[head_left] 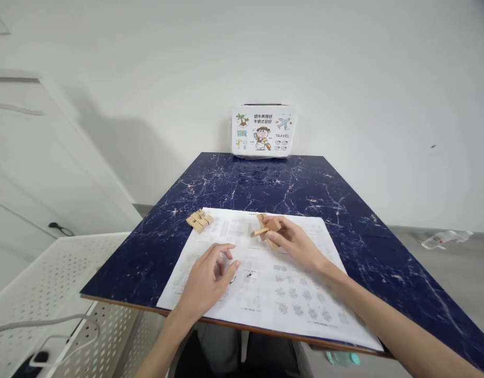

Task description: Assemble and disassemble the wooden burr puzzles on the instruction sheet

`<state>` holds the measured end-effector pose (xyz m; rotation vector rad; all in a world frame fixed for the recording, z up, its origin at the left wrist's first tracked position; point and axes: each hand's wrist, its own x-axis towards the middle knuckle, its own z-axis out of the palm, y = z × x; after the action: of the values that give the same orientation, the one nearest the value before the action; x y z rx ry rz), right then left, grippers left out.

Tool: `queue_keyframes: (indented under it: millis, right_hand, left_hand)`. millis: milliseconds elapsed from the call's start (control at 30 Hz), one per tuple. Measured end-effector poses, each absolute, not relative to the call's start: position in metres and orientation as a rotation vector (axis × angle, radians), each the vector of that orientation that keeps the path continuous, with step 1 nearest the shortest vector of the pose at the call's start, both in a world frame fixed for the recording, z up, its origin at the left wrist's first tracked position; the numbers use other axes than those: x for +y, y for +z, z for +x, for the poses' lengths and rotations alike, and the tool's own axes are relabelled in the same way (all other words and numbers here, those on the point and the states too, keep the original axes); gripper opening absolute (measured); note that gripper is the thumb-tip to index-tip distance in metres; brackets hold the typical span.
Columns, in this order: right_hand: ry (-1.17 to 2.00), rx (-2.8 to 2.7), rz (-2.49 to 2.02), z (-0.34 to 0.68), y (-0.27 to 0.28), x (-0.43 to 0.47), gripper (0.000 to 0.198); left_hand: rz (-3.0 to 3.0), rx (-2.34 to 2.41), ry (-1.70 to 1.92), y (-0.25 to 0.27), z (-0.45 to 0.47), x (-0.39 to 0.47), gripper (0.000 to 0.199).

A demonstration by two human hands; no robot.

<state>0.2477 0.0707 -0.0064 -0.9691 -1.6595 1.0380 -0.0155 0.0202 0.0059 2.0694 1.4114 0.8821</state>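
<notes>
My right hand is closed on a few light wooden puzzle pieces that cross one another, held over the upper middle of a printed instruction sheet. My left hand hovers at or rests on the left part of the sheet, fingers curved and apart, with nothing between them. At the sheet's upper left corner lies a small group of notched wooden blocks, set side by side. The sheet carries rows of small line drawings. How the held pieces join is partly hidden by my fingers.
The blue marbled table runs back to a white wall. A white case with cartoon prints stands at its far edge. A perforated white shelf with a cable is at the left. A clear plastic wrapper lies on the right.
</notes>
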Motion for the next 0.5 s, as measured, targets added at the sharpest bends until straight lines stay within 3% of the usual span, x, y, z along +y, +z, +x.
queue_keyframes:
  millis: [100,300,500]
  right_hand:
    - [1.157,-1.743,-0.859,0.233,-0.007,0.058,0.03]
    - [1.357,-1.79,-0.695,0.22,-0.005,0.045,0.033]
    - [1.212,-1.833,-0.803,0.227,-0.004,0.051,0.027]
  left_hand:
    - [2.116,1.373,0.939,0.004,-0.015,0.018,0.033]
    - [2.277,1.317,0.875,0.006,-0.013,0.014,0.013]
    - [2.1,1.452,0.871,0.009,-0.017,0.018,0.015]
